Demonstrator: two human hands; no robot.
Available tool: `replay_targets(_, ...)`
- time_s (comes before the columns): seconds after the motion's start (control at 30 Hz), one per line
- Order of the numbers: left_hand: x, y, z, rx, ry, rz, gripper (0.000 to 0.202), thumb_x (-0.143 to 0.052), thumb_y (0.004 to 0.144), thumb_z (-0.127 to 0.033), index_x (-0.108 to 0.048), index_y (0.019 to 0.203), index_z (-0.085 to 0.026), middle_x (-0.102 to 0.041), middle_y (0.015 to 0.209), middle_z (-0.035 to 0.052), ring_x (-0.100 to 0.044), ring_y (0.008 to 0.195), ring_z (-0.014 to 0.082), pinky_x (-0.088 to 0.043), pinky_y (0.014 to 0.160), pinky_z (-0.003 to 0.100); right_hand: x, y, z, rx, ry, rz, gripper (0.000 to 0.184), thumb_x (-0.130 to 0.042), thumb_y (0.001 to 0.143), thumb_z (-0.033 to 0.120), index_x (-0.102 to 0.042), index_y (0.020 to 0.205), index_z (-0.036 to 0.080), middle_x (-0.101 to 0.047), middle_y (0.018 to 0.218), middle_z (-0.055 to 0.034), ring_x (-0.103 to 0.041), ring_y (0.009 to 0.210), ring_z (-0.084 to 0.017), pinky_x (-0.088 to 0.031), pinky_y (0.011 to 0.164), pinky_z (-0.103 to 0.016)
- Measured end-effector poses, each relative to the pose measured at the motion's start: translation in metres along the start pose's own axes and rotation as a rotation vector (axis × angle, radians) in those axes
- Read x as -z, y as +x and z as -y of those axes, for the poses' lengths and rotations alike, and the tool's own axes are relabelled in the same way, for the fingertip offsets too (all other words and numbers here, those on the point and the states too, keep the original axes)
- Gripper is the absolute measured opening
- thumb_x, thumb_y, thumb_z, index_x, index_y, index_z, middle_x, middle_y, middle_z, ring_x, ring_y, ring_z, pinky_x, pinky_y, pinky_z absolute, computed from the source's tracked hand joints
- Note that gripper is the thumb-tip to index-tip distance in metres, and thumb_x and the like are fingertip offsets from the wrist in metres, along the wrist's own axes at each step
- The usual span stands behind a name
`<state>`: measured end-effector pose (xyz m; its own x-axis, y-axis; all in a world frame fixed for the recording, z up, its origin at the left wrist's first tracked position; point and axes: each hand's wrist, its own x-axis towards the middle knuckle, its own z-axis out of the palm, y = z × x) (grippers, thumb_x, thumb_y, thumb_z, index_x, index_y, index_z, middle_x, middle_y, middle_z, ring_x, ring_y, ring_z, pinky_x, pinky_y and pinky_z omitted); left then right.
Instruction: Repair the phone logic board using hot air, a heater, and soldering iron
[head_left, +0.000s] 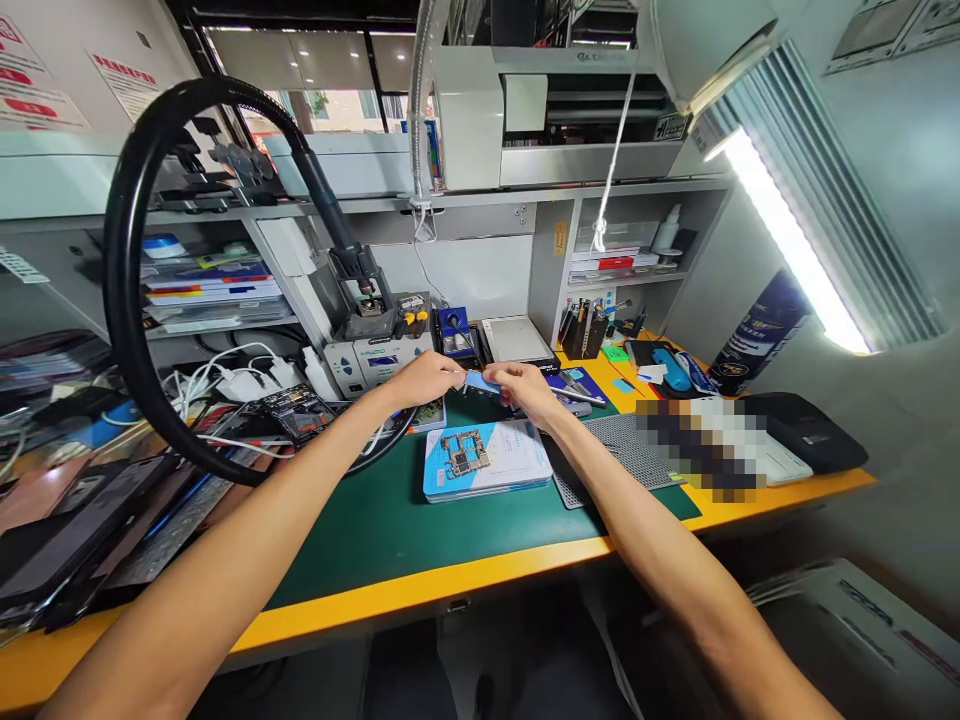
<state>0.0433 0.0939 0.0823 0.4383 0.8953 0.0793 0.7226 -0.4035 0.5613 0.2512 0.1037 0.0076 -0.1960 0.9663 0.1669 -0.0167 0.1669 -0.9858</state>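
Both arms stretch forward over the bench. My left hand [429, 379] pinches one end of a small flat blue piece [481, 382], and my right hand [526, 388] has its thumb and fingers closed on the other end. Dark bits show along the lower edge of this piece; its exact kind is too small to make out. Just below the hands lies a blue and white box-like stack [517, 462], with a bare phone circuit board [465, 454] flat on its top. Neither hand touches the circuit board.
A green mat [360, 540] covers the yellow-edged bench. Phones [75, 530] and cables crowd the left, under a looping black hose [124, 260]. Behind stands a rework station [375, 362]. A perforated grey mat [630, 445] and a black case [806, 430] lie right; a lamp [795, 240] hangs above.
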Motion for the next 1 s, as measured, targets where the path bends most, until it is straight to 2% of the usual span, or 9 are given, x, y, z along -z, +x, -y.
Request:
replay_targets(0.07, 0.003, 0.006, 0.002, 0.030, -0.067, 0.027, 0.024, -0.054, 0.076, -0.034, -0.063, 0.061, -0.019, -0.055, 0.061, 0.0004, -0.046, 0.058, 0.0145, -0.036, 0.058, 0.029, 0.000, -0.001, 0.003, -0.087, 0.089, 0.041, 0.034, -0.077, 0.071, 0.049, -0.064, 0.075, 0.017, -0.048, 0.057, 0.0052, -0.041, 0.047, -0.009, -0.037, 0.046, -0.025)
replay_targets(0.13, 0.003, 0.010, 0.004, 0.063, -0.121, 0.041, 0.022, -0.056, 0.073, -0.033, -0.059, 0.057, -0.019, -0.053, 0.061, 0.0002, -0.044, 0.058, 0.0140, -0.034, 0.058, 0.029, 0.000, -0.002, 0.005, -0.156, 0.163, 0.073, 0.040, -0.081, 0.068, 0.051, -0.058, 0.067, 0.018, -0.042, 0.053, 0.0070, -0.039, 0.047, -0.009, -0.036, 0.046, -0.025)
replay_targets(0.4, 0.000, 0.013, 0.005, 0.206, -0.224, 0.077, 0.027, -0.063, 0.068, -0.032, -0.049, 0.048, -0.020, -0.050, 0.055, 0.0010, -0.041, 0.054, 0.0137, -0.030, 0.056, 0.032, 0.002, -0.003, 0.009, -0.303, 0.282, 0.116, 0.040, -0.088, 0.064, 0.043, -0.063, 0.075, 0.014, -0.052, 0.059, 0.0035, -0.044, 0.050, -0.009, -0.037, 0.043, -0.023)
replay_targets(0.6, 0.003, 0.014, 0.001, 0.296, -0.266, 0.097, 0.029, -0.066, 0.064, -0.027, -0.046, 0.044, -0.019, -0.052, 0.052, 0.0024, -0.043, 0.052, 0.0136, -0.031, 0.056, 0.032, 0.002, -0.003, 0.008, -0.317, 0.304, 0.108, 0.037, -0.090, 0.066, 0.040, -0.068, 0.078, 0.013, -0.054, 0.058, 0.0026, -0.047, 0.049, -0.009, -0.046, 0.044, -0.022)
replay_targets(0.8, 0.005, 0.014, -0.004, 0.341, -0.396, 0.115, 0.022, -0.071, 0.061, -0.027, -0.054, 0.053, -0.017, -0.054, 0.060, 0.0035, -0.049, 0.059, 0.0151, -0.038, 0.057, 0.032, 0.000, -0.005, 0.010, -0.284, 0.318, 0.031, 0.038, -0.092, 0.065, 0.040, -0.065, 0.073, 0.015, -0.048, 0.055, 0.0050, -0.047, 0.050, -0.009, -0.059, 0.053, -0.025)
replay_targets(1.0, 0.004, 0.015, -0.006, 0.365, -0.467, 0.148, 0.023, -0.074, 0.061, -0.029, -0.055, 0.059, -0.016, -0.053, 0.064, 0.0026, -0.049, 0.059, 0.0128, -0.043, 0.057, 0.031, 0.003, -0.003, 0.008, -0.293, 0.321, 0.020, 0.037, -0.090, 0.069, 0.039, -0.064, 0.076, 0.014, -0.046, 0.055, 0.0064, -0.048, 0.051, -0.009, -0.062, 0.056, -0.027)
